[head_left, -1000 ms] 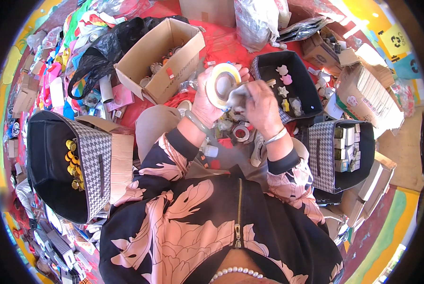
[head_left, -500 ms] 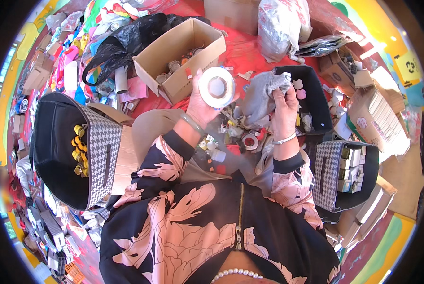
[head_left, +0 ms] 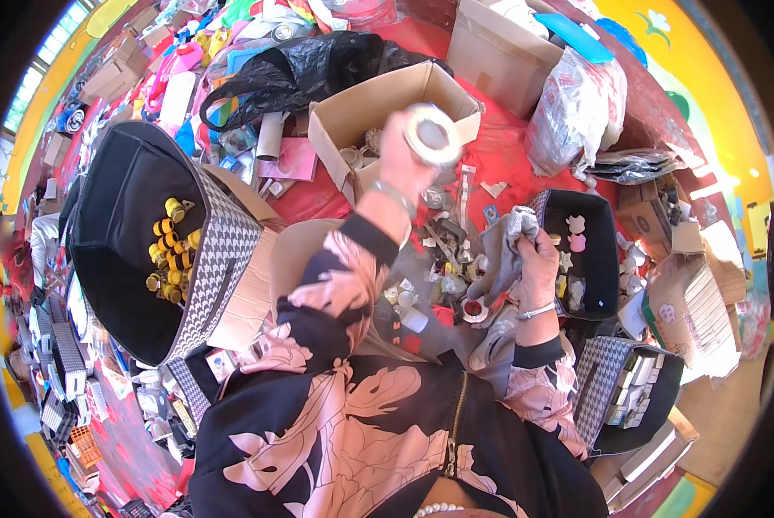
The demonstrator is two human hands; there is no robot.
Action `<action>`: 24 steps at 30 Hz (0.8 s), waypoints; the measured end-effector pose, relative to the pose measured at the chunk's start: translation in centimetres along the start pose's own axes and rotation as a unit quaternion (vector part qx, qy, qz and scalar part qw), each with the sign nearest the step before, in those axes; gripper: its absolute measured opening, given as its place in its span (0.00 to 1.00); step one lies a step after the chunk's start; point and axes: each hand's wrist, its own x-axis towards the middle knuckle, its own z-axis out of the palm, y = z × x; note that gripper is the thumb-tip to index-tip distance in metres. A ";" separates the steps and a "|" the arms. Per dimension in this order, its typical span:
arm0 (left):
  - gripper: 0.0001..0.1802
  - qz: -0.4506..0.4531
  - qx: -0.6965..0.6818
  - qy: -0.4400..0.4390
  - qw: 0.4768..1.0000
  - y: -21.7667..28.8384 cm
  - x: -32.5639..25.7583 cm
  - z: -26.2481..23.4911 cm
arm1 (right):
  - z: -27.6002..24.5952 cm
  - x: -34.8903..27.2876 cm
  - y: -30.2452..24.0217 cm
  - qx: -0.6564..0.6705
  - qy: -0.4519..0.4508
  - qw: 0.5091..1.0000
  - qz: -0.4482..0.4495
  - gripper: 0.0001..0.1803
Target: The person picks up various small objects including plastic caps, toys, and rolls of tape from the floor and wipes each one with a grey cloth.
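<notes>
My left hand (head_left: 400,155) is raised over the near right side of an open cardboard box (head_left: 344,142), with its fingers round a white roll of tape (head_left: 434,136). The roll's flat face and round middle show, slightly smeared by motion. In the box lie several round things, partly hidden by its walls. My right hand (head_left: 538,259) pinches a bunched grey cloth (head_left: 501,255), which hangs down beside a black bin (head_left: 598,259). Pink and white shaped pieces lie inside that bin. Small scraps and bits (head_left: 443,268) lie below and between my two hands.
A houndstooth bin (head_left: 128,250) at my left holds several yellow rolls. Another houndstooth bin (head_left: 607,397) at my right holds small white boxes. Black plastic bags (head_left: 309,73), a filled clear bag (head_left: 577,112) and a large carton (head_left: 499,56) stand farther back.
My left hand has carried the roll from in front of me to over the cardboard box. The cloth in my right hand now hangs lower. The view has turned left.
</notes>
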 end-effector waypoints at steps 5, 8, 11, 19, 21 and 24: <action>0.15 0.096 0.223 0.119 0.963 6.3 7.3 -5.6 | -0.1 -0.4 0.2 -0.013 0.009 1.000 0.025 0.08; 0.17 0.059 0.941 -0.071 0.325 9.4 8.6 -11.0 | -0.7 -0.7 -0.2 -0.047 0.021 0.999 0.008 0.08; 0.18 0.037 0.973 -0.131 0.184 9.3 10.6 -14.0 | -2.6 -1.2 -0.8 -0.114 0.044 0.992 -0.002 0.09; 0.17 -0.035 0.984 0.034 0.172 10.4 14.5 -20.7 | -7.4 -1.4 -2.7 0.037 0.113 0.993 0.000 0.13; 0.16 -0.041 0.987 0.039 0.151 9.1 16.7 -21.4 | -8.9 -1.8 -3.1 0.068 0.159 0.985 0.010 0.12; 0.16 -0.047 0.990 0.064 0.116 9.0 18.9 -22.9 | -10.4 -2.3 -3.7 0.132 0.183 0.974 0.018 0.11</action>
